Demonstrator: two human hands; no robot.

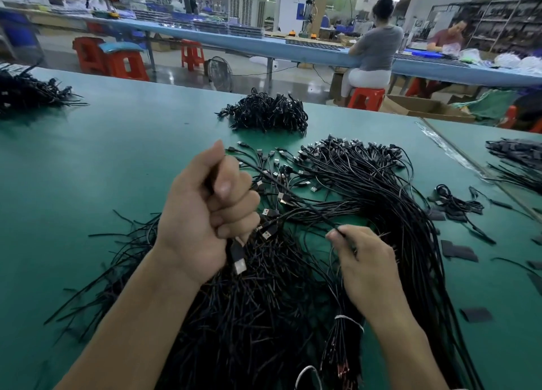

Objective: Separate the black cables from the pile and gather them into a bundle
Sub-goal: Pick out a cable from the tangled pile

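Observation:
A big pile of black USB cables [366, 184] sprawls over the green table [88, 160] in front of me. My left hand [205, 213] is raised in a fist and grips black cables; one USB plug [239, 260] hangs below it. A single black cable [293, 196] stretches from that fist down to my right hand [366, 260], which pinches it between thumb and forefinger above the pile. A tied bunch with a white band [349, 320] lies under my right wrist.
A coiled heap of black cables [267, 113] sits further back; another heap [26, 93] lies far left and more cables [516, 157] far right. Small dark tabs [459, 251] are scattered on the right. Two people sit at a blue bench [293, 46] behind.

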